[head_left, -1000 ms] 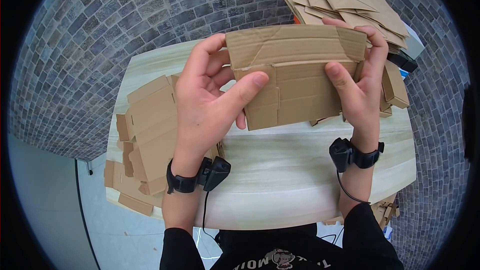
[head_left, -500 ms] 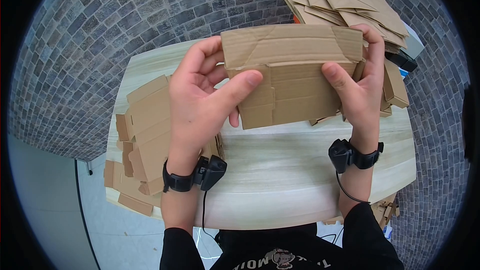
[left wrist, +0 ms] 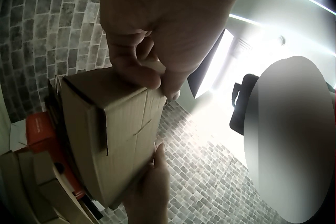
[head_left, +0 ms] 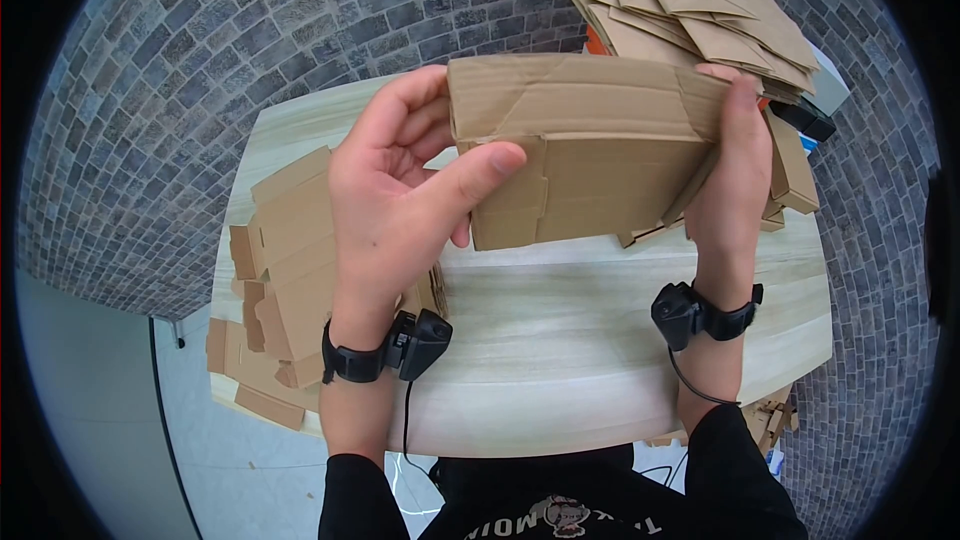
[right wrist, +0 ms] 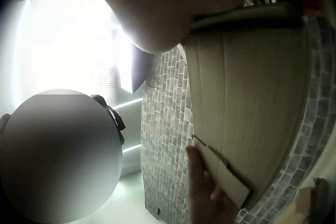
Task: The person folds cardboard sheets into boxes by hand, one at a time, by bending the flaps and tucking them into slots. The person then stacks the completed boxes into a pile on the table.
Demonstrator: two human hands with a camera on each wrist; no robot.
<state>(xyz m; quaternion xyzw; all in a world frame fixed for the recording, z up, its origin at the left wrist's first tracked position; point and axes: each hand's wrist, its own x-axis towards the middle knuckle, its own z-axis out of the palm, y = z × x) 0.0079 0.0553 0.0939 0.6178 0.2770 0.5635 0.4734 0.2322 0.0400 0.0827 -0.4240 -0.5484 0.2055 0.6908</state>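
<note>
A small brown cardboard box [head_left: 590, 175] is held up over the table, its near faces creased and a seam running down its left part. My left hand [head_left: 385, 205] grips the left end, thumb on the near face and fingers behind. At the opposite end, my right hand [head_left: 735, 175] holds the box, with a digit over the top right corner; its other fingers are mostly hidden. In the left wrist view the box [left wrist: 113, 129] shows a flap edge and side seam. The right wrist view shows its broad ridged panel [right wrist: 252, 87] and an open slit near the left hand.
Flattened cardboard blanks [head_left: 295, 250] lie on the left of the table [head_left: 560, 340]. A stack of brown cardboard sheets [head_left: 690, 0] rises at the back right, with small folded boxes [head_left: 790, 170] below it. More cardboard pieces [head_left: 770, 425] lie beyond the right front edge.
My right thumb has left the box's near face, and that hand has turned along the right end up to the top corner. The left hand has shifted slightly left, keeping its grip.
</note>
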